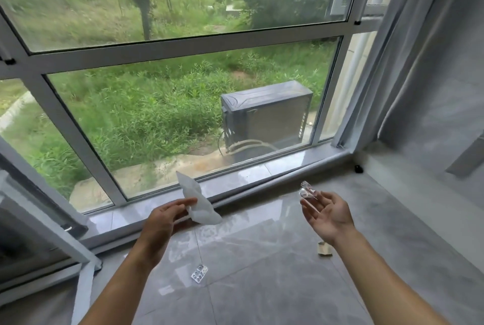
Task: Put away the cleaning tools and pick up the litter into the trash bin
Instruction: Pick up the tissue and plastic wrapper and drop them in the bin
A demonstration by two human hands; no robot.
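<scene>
Tiles of glossy grey marbled stone (pixel 262 293) cover the floor and mirror the daylight from a wide grey-framed window (pixel 167 46), whose low grey stone sill (pixel 125 217) runs along the floor's far edge. At far left a grey-framed sash (pixel 60 235) stands open into the room. Next, the left hand (pixel 162 222) is held above the floor near the sill, its grip closed on a crumpled white paper tissue (pixel 199 204), pinched between thumb and fingers. Below it, on the tiles between the two forearms, lies a small silver blister pack (pixel 199 273). Outside the glass a dark grey boxy air-conditioning unit (pixel 264 112) stands among green grass. The right hand (pixel 330 214), palm up, has its grip clamped lightly on a small clear plastic piece (pixel 307 191) at the fingertips. Just beneath its wrist a torn brown cardboard scrap (pixel 324 248) rests on the floor. Farther right a small black object (pixel 358 168) sits where floor meets wall, beside a long pale grey curtain (pixel 419 75).
</scene>
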